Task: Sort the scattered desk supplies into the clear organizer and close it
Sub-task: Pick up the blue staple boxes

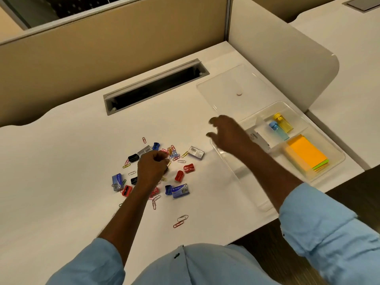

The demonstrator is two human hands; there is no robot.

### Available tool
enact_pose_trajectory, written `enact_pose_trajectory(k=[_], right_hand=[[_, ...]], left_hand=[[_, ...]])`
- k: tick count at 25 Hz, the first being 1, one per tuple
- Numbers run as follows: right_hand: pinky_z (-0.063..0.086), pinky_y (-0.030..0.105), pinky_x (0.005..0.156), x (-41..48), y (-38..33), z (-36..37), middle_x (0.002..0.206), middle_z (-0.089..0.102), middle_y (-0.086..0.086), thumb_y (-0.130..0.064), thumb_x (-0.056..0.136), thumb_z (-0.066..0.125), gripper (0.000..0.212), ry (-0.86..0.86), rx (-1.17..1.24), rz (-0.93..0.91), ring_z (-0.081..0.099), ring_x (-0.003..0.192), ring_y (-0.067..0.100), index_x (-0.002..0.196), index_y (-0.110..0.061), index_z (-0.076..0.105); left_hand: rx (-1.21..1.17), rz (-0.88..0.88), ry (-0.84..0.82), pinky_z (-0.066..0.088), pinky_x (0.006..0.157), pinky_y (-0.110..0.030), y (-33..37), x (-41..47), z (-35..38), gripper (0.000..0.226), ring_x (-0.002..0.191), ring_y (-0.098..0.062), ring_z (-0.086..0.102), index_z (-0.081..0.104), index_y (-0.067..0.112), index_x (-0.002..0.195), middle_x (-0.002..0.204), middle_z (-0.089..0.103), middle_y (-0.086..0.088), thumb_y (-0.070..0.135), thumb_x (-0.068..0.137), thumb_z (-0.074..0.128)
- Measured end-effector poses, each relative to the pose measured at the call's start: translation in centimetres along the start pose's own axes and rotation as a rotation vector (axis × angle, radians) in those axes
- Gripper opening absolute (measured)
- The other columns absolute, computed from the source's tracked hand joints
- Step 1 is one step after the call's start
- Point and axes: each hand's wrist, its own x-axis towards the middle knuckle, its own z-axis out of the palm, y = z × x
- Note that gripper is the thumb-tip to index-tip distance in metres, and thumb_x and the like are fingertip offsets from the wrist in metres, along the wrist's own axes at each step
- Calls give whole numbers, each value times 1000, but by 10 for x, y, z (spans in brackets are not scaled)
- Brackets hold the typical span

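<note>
White worktop point(61, 161), head view. Clear organizer point(230, 167) sits at the right edge, its lid point(232, 87) lying open behind it. Sticky notes point(304, 153) and two tinted tubes point(284, 123) are filed. Paper clips point(173, 153), sharpeners point(188, 168) and staple boxes point(180, 191) lie scattered mid-worktop. Left hand point(152, 169) curls into the pile, contents unclear. Right hand point(228, 132) hovers spread and empty over the organizer. Box print illegible.

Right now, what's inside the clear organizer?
Orange sticky notes on green ones, a yellow tube, a blue tube, a white box partly covered by the right hand; more beneath is hidden.
</note>
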Motion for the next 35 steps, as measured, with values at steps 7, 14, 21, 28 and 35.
enact_pose_trajectory(k=[7, 14, 21, 28, 35], right_hand=[[45, 36, 81, -7, -45, 90, 117, 48, 14, -26, 80, 71, 51, -318, -316, -37, 51, 107, 31, 119, -5, 46], [45, 38, 84, -1, -42, 107, 118, 51, 14, -24, 86, 63, 39, -236, -418, 8, 52, 106, 30, 120, -9, 49], [49, 33, 80, -4, -46, 87, 116, 53, 14, -9, 82, 65, 46, -155, -151, 92, 56, 105, 29, 124, -11, 47], [58, 35, 83, -27, -36, 39, 121, 57, 10, 3, 84, 62, 39, -81, 655, 383, 59, 100, 22, 117, -17, 56], [59, 33, 80, -65, -28, 19, 118, 59, 8, -1, 68, 80, 54, -162, 957, 364, 62, 105, 26, 111, -20, 53]], left_hand=[[186, -27, -62, 40, 62, -16, -34, 0, -5, 19, 78, -10, 59, 70, 13, 93, 98, 70, -5, 12, 75, 77], [486, 155, -419, 40, 69, -16, -43, -13, 14, 41, 83, -5, 52, 64, 26, 109, 111, 61, 7, 26, 71, 79], [679, 254, -457, 43, 86, -22, -46, -20, 37, 55, 110, -16, 53, 53, 22, 128, 121, 57, -3, 29, 77, 74], [357, 106, -303, 50, 64, -17, -20, -16, 21, 51, 89, -9, 55, 60, 18, 120, 110, 60, 1, 31, 74, 77], [-360, -238, -332, 55, 88, -39, 21, -20, 14, 30, 95, -27, 68, 66, 14, 92, 97, 72, -13, 23, 69, 82]])
